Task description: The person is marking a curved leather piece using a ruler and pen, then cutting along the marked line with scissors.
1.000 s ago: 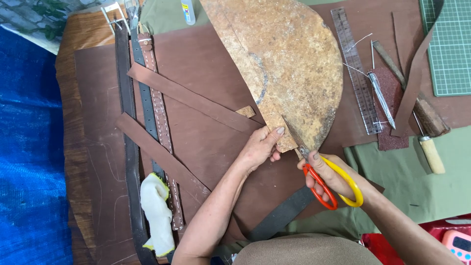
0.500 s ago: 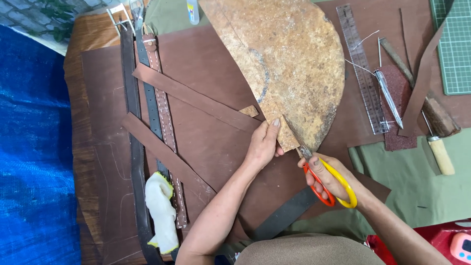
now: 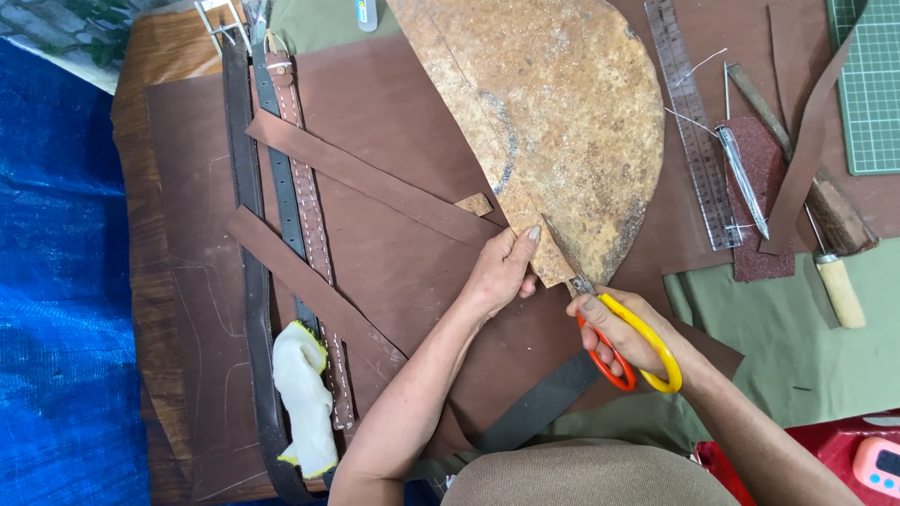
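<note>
Brown leather sheets cover my table (image 3: 169,122). Nearest me, my right hand (image 3: 623,337) grasps orange-and-yellow scissors (image 3: 619,328), blades in the lower edge of a mottled tan hide (image 3: 553,122). My left hand (image 3: 502,272) pinches that edge. Farther off lies a clear ruler (image 3: 694,131).

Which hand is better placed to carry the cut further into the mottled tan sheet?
Right. The right hand already grips the scissors, blades at the tan sheet's lower edge. The left hand pins that edge beside the blades.
</note>
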